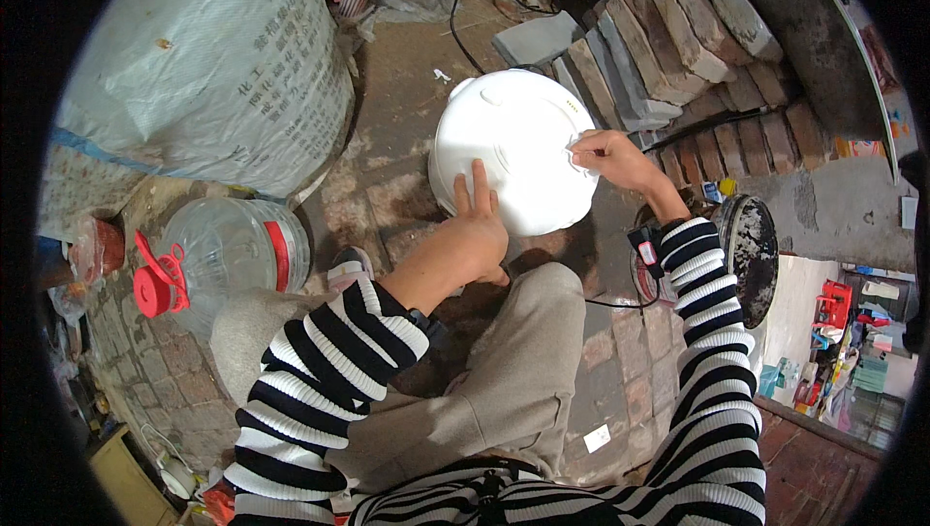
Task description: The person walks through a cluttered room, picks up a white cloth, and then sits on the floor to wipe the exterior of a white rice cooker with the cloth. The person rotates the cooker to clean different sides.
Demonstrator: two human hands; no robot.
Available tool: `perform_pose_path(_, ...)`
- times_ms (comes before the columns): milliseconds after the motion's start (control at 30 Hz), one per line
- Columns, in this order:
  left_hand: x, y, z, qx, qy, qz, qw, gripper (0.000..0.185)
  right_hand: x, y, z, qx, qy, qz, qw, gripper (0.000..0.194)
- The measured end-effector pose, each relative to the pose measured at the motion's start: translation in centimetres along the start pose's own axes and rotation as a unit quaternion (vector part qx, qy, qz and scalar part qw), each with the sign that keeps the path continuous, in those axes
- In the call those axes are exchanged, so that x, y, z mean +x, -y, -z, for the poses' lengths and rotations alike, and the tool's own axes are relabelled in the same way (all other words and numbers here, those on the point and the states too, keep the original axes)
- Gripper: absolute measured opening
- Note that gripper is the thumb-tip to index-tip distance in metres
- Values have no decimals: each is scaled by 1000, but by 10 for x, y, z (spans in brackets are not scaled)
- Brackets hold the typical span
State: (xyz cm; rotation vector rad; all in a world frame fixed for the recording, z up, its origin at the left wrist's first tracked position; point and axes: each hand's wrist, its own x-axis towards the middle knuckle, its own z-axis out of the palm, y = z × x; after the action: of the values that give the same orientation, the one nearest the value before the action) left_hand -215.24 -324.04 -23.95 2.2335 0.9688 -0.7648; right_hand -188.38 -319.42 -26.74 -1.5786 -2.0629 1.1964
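Before me on the brick floor is a rounded white plastic appliance (519,141), with raised nubs and a row of small vent slots on the face towards me. It looks like the underside of a cooker, but the picture does not settle it. My left hand (465,239) rests against its near left side, fingertips spread on the shell. At the right edge my right hand (610,159) pinches a small white piece (570,154) between thumb and fingers, touching the shell. Whether that piece is cloth or part of the appliance, I cannot tell.
A large woven sack (218,75) bearing print stands at the left. Nearer is a big clear water bottle (225,257) with a red cap. Stacked bricks (654,39) lie at the upper right. A black-crusted bucket (752,257) stands beyond my right forearm. A black cable (456,25) crosses the floor.
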Motion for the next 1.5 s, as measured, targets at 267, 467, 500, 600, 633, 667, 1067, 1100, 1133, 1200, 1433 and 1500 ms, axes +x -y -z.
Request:
perform_pose_path(267,-3,3,-5,-3,-14,-10,1000,116,-57,-23,-12,231,-306,-176,907,15)
perform_pose_path(467,0,-4,2,15,-12,-21,1000,115,-42,-10,-66,-19,-398,-19,917,14)
perform_pose_path(500,-2,-1,-1,14,-12,-15,1000,115,-34,1,-87,-70,-409,-56,908,14)
perform_pose_path(600,4,-5,2,60,-1,2,998,116,-44,26,-134,-138,-446,20,884,16)
perform_pose_path(633,5,-8,0,80,9,7,997,116,-51,31,-143,-136,-437,51,888,19)
perform_pose_path(667,4,-6,-3,54,-10,-7,998,115,-51,29,-142,-144,-434,39,889,19)
perform_pose_path(1067,5,-3,6,53,24,-3,998,118,-49,27,-148,-154,-451,25,878,15)
perform_pose_path(1100,5,-2,2,48,9,-11,999,118,-49,25,-142,-153,-445,22,882,14)
perform_pose_path(1133,3,0,-2,44,-2,-16,999,118,-42,18,-129,-158,-446,-8,881,14)
perform_pose_path(1200,2,-9,-1,54,-2,-39,998,118,-26,-5,-87,-145,-478,-43,865,16)
perform_pose_path(1433,5,-17,3,63,20,-13,998,117,-51,16,-143,-122,-489,-23,864,17)
perform_pose_path(1500,5,-16,2,61,13,-13,998,116,-56,17,-143,-105,-471,1,876,17)
